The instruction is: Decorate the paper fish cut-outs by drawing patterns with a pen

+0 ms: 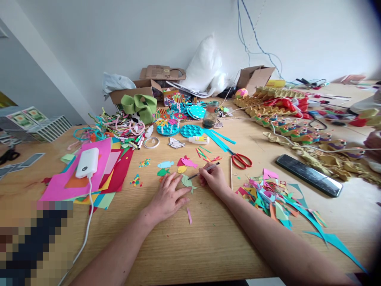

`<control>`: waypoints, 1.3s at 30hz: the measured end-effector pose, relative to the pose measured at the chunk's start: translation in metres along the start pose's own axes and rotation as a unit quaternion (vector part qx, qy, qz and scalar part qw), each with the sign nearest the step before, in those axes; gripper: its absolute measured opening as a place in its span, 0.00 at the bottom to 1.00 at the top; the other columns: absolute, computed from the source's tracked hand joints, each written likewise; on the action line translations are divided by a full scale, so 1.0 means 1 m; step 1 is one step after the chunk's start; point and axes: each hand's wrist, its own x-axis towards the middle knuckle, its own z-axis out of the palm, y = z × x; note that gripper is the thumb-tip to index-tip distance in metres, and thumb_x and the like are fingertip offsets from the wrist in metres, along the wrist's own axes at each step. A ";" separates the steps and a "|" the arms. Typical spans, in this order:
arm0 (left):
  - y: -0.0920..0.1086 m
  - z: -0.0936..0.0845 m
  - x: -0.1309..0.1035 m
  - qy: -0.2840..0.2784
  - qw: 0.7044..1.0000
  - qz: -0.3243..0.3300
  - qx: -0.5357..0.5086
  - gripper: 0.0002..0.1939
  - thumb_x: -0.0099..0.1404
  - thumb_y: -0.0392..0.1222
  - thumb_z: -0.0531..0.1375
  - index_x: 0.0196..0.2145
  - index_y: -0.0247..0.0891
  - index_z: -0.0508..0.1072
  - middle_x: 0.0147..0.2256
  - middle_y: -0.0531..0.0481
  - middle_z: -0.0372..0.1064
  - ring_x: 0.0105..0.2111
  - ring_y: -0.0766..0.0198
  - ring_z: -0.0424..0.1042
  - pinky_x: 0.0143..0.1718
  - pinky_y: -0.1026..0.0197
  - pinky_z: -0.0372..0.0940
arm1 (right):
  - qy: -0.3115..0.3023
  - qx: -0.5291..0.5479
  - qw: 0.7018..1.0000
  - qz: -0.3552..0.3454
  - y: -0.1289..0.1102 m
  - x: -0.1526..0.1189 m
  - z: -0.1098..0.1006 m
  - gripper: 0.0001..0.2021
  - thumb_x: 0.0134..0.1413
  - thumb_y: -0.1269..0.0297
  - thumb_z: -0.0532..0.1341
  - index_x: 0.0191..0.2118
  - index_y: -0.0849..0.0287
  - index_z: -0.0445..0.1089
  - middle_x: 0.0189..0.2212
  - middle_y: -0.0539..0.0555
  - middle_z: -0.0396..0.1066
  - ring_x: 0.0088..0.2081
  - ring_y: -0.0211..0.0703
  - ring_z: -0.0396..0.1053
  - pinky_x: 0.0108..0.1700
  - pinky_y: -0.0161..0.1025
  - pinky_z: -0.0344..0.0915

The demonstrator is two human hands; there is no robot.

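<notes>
A pale green paper fish (189, 182) lies on the wooden table in front of me. My left hand (170, 194) rests flat beside it with fingers spread, its fingertips at the fish's edge. In my right hand (212, 177) is a pen (194, 175), its tip touching the fish, which bears drawn lines. Just beyond are more cut paper fish: a light blue one (165, 164), a pink one (189, 162), a green one (162, 172) and a yellow one (181, 169). An orange piece is partly hidden by my left hand.
Red-handled scissors (241, 160), a wooden stick (231, 173) and a phone (309, 174) lie to the right, near paper scraps (278, 200). On the left, a white power bank (87, 163) sits on coloured paper (61, 186). A glue bottle (199, 140) and glass jar (211, 115) are farther back.
</notes>
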 end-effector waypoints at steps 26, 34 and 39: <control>-0.002 0.003 0.000 0.005 1.000 0.001 -0.009 0.17 0.69 0.49 0.55 0.54 0.50 0.72 0.62 0.42 0.56 0.63 0.45 0.48 0.61 0.36 0.51 | 0.004 -0.008 1.000 -0.005 0.001 0.001 -0.001 0.13 0.44 0.57 0.65 0.24 0.56 0.60 0.15 0.47 0.67 0.13 0.36 0.64 0.15 0.32 0.62; -0.002 0.002 0.000 -0.004 1.000 0.003 0.006 0.18 0.69 0.50 0.55 0.54 0.50 0.72 0.62 0.41 0.55 0.63 0.44 0.48 0.61 0.35 0.51 | 0.000 -0.001 1.000 0.004 0.000 -0.001 0.000 0.13 0.42 0.57 0.65 0.24 0.56 0.60 0.14 0.46 0.67 0.13 0.36 0.63 0.14 0.32 0.62; -0.001 0.001 0.000 -0.003 1.000 0.002 0.004 0.18 0.69 0.50 0.55 0.55 0.50 0.72 0.62 0.42 0.55 0.63 0.45 0.48 0.61 0.35 0.51 | -0.003 -0.004 1.000 0.004 -0.001 -0.001 0.000 0.13 0.42 0.59 0.65 0.23 0.56 0.60 0.14 0.46 0.66 0.13 0.36 0.63 0.14 0.31 0.62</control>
